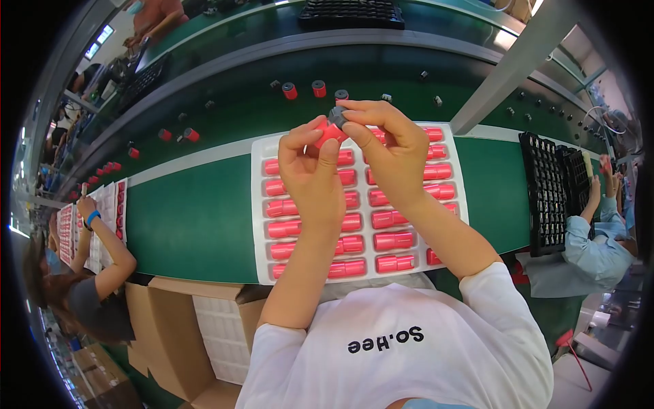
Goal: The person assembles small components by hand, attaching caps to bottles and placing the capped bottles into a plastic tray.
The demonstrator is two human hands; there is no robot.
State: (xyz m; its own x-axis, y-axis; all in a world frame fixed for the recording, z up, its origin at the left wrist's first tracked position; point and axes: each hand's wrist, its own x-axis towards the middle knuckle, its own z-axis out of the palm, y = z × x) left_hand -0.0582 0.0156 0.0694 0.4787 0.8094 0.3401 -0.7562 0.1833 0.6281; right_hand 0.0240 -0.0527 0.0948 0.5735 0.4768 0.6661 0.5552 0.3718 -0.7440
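Note:
My left hand (312,172) is closed around a short pink-red plastic cylinder (330,134), held above the far edge of the tray. At the cylinder's upper end sits a dark grey cap (336,116), which my right hand (394,146) pinches between thumb and fingers. Whether the cap is fully seated on the cylinder I cannot tell. Beneath both hands lies a white moulded tray (258,204) with rows of pink-red cylinders (393,240) in its pockets. My forearms cover part of those rows.
Several red pieces with dark caps (319,88) stand on the green belt (245,95) beyond the tray. Black trays (545,198) lie to the right, and a metal post (511,71) rises there. An open cardboard box (163,341) is at lower left. Co-workers sit on both sides.

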